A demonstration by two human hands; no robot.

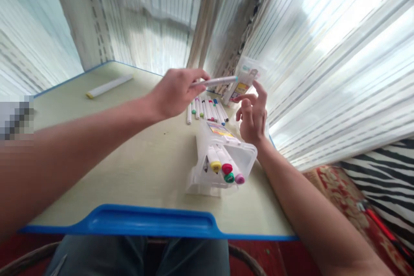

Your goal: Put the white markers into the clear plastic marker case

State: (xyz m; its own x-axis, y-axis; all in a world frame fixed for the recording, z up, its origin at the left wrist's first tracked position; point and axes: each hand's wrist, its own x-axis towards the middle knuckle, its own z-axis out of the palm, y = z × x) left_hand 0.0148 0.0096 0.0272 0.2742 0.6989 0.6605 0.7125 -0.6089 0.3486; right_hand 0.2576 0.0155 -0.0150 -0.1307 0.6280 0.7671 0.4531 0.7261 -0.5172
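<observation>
My left hand (179, 92) pinches a white marker (221, 81) with a light blue tip, held level above the table and pointing right. To its right my right hand (254, 114) is raised, with its fingers apart and curved and nothing seen in them. Below the hands a row of white markers (207, 110) with colored ends lies on the table. Nearer to me a clear plastic case (200, 146) lies on its side, its open end toward me, with several markers (215, 166) inside. Behind my right hand stands another clear case (246, 79) with a yellow and purple label.
The pale table (136, 155) has a blue edge with a molded pen tray (152, 221) at the front. A white marker-like stick with a yellow end (109, 86) lies at the far left. Sheer curtains (155, 17) hang close behind the table. Zebra-striped fabric (384, 168) is at the right.
</observation>
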